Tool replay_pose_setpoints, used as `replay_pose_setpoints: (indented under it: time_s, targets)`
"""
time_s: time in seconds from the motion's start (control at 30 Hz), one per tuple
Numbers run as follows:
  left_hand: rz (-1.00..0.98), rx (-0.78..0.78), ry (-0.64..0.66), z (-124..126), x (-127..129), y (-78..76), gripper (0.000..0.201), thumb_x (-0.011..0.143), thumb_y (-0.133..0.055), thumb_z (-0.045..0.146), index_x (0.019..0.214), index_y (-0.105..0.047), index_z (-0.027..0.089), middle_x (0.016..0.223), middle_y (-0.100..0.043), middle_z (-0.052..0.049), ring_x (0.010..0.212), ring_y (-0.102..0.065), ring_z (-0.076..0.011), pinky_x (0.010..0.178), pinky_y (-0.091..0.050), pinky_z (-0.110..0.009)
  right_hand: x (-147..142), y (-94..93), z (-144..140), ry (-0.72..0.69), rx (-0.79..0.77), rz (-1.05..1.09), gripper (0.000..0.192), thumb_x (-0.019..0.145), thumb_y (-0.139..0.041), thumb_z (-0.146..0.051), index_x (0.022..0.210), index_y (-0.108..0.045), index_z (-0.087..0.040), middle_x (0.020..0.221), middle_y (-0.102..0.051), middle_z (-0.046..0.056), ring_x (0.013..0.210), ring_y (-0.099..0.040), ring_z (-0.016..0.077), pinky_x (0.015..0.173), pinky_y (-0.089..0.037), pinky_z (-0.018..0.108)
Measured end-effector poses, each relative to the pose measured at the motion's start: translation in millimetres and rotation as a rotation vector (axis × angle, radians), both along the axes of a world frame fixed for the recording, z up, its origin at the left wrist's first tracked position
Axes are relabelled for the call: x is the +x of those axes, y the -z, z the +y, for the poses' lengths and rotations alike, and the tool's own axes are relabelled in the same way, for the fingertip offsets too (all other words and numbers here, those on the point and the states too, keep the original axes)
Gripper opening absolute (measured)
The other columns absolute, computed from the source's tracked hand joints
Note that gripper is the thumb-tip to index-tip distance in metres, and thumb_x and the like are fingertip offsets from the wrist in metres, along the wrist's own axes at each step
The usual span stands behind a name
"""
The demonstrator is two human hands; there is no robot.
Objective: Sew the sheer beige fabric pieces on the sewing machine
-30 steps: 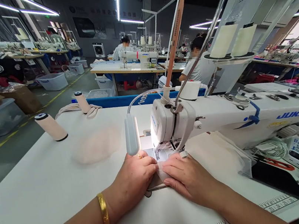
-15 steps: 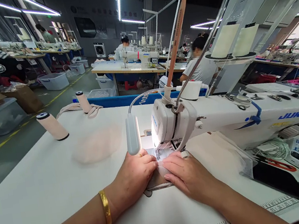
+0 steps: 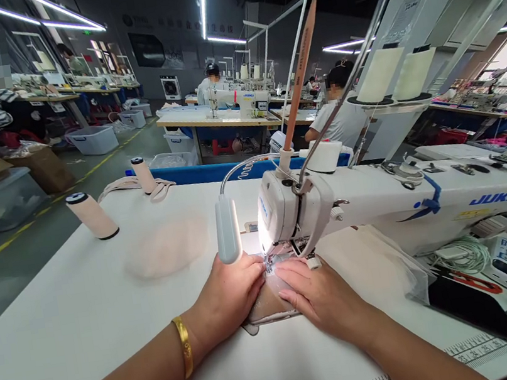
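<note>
A white sewing machine [image 3: 281,214] stands over the table, its presser foot [image 3: 268,264] lit from the side. Under the foot lies a small piece of thin, pale beige fabric [image 3: 269,297]. My left hand [image 3: 233,291], with a gold bangle at the wrist, is to the left of the foot, its fingers pressed together at the fabric's edge. My right hand [image 3: 313,289] rests flat on the fabric's right side, thumb apart from the fingers. The fingertips of both hands are close to the foot. The needle point cannot be made out.
A lamp [image 3: 227,229] on a bent neck hangs just above my left hand. Two beige thread cones [image 3: 93,217] and a sheer fabric piece [image 3: 167,250] are at left. Sheer fabric [image 3: 370,268], red-handled scissors [image 3: 477,281] and a black tray [image 3: 474,309] lie right. Co-workers sit beyond.
Both hands have shifted slightly forward, closer to the presser foot. More of the fabric now shows between them. The machine and thread cones stay in place.
</note>
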State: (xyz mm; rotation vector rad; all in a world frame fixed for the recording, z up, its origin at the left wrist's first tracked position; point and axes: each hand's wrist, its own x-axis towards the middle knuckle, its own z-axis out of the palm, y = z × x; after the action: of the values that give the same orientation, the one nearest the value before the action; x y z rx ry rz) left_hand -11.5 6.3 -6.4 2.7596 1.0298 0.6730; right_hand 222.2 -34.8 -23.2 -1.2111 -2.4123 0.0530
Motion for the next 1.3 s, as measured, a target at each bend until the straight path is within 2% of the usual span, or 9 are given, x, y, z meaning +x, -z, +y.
replay_pose_setpoints:
  time_s: [0.2,0.3,0.37,0.43,0.6,0.77,0.9,1.1,1.3]
  targets:
    - [0.185,-0.057,-0.111,-4,2,-11.3,0.028,0.104,-0.053,0.033,0.126,-0.062,0.018,0.123,-0.065,-0.012,0.104,-0.062,-0.0311,0.086,-0.05,-0.047,0,-4.8,-3,-0.049,0.026,0.041,0.023,0.104,-0.053,-0.02,0.124,-0.063,-0.02,0.119,-0.074,0.011,0.111,-0.066,0.0321,0.088,-0.055,0.048]
    - [0.254,0.046,-0.16,-9,3,-17.2,0.023,0.102,-0.055,0.035,0.104,-0.069,0.017,0.109,-0.066,-0.013,0.098,-0.06,-0.032,0.081,-0.049,-0.047,-1,-6.9,-5,-0.102,0.087,0.091,0.023,0.104,-0.051,-0.018,0.125,-0.061,-0.019,0.117,-0.075,0.011,0.111,-0.066,0.0307,0.09,-0.055,0.047]
    - [0.243,0.118,-0.136,-14,3,-19.2,0.026,0.1,-0.055,0.031,0.081,-0.065,0.016,0.103,-0.066,-0.014,0.101,-0.06,-0.0329,0.083,-0.048,-0.048,-1,-7.8,-7,-0.149,0.127,0.121,0.025,0.104,-0.05,-0.015,0.128,-0.059,-0.019,0.122,-0.073,0.011,0.112,-0.065,0.0292,0.091,-0.055,0.045]
    - [0.189,0.12,-0.072,-20,3,-19.6,0.027,0.099,-0.054,0.025,0.073,-0.06,0.017,0.098,-0.066,-0.011,0.099,-0.061,-0.0304,0.085,-0.047,-0.047,-3,-9.2,-9,-0.19,0.148,0.13,0.028,0.104,-0.051,-0.013,0.131,-0.056,-0.019,0.128,-0.07,0.011,0.116,-0.063,0.0286,0.092,-0.055,0.044]
    - [0.048,-0.011,0.059,-33,1,-16.3,0.013,0.099,-0.053,0.019,0.089,-0.061,0.021,0.084,-0.064,-0.001,0.074,-0.058,-0.0194,0.077,-0.043,-0.04,-8,-14.1,-9,-0.212,0.048,0.09,0.03,0.101,-0.051,-0.011,0.13,-0.055,-0.019,0.12,-0.071,0.01,0.112,-0.061,0.0284,0.086,-0.053,0.041]
    - [0.043,-0.047,0.072,-31,-2,-11.4,0.018,0.098,-0.052,0.016,0.081,-0.058,0.019,0.079,-0.062,-0.002,0.068,-0.053,-0.0181,0.07,-0.043,-0.037,-6,-13.5,-7,-0.168,-0.037,-0.005,0.022,0.097,-0.047,-0.006,0.106,-0.06,-0.021,0.095,-0.067,0.006,0.09,-0.059,0.024,0.068,-0.046,0.034]
    - [-0.009,0.02,0.088,-27,-2,-8.2,0.026,0.099,-0.051,0.015,0.075,-0.06,0.018,0.086,-0.065,-0.005,0.076,-0.056,-0.0209,0.071,-0.044,-0.038,-2,-11.0,-7,-0.162,-0.007,-0.032,0.025,0.095,-0.049,-0.004,0.107,-0.062,-0.021,0.096,-0.066,0.006,0.091,-0.057,0.0231,0.07,-0.043,0.034]
    - [-0.04,0.021,0.151,-28,-1,-7.6,0.025,0.102,-0.046,0.013,0.094,-0.069,0.02,0.089,-0.071,-0.005,0.082,-0.063,-0.0211,0.079,-0.047,-0.041,-2,-12.2,-9,-0.15,0.008,-0.024,0.028,0.096,-0.047,-0.004,0.109,-0.063,-0.023,0.095,-0.066,0.006,0.089,-0.057,0.023,0.071,-0.044,0.035]
    - [-0.01,0.051,0.158,-31,-3,-8.8,0.025,0.099,-0.049,0.009,0.093,-0.069,0.022,0.093,-0.073,-0.005,0.084,-0.064,-0.0208,0.079,-0.046,-0.04,-4,-11.8,-8,-0.115,0.014,-0.018,0.027,0.094,-0.045,-0.003,0.101,-0.062,-0.022,0.095,-0.067,0.007,0.087,-0.057,0.0237,0.067,-0.044,0.036]
